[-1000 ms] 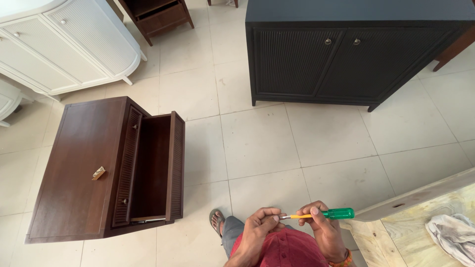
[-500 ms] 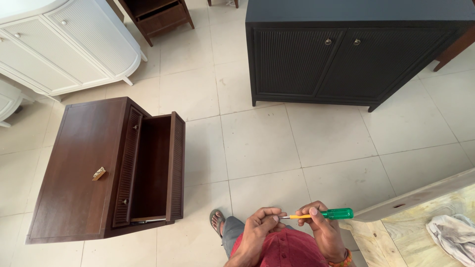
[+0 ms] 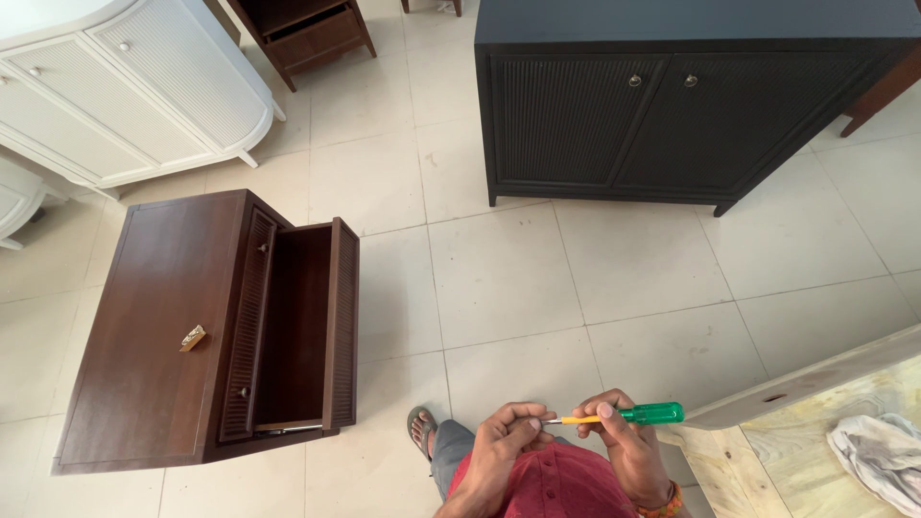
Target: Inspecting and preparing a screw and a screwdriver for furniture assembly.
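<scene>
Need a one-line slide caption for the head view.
Right hand holds a green-handled screwdriver, left hand at its tip, beside a brown cabinet.

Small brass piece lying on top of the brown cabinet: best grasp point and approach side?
Probably straight from above, pinching the long sides of the small brass piece. It lies flat and alone on the brown cabinet top, slightly angled, with bare wood all round, so nothing blocks a top pinch. Both hands are currently on the green-handled screwdriver.

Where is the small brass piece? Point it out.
In the head view, left side: the brass piece lies on top of the brown cabinet, left of its open drawer.
</scene>
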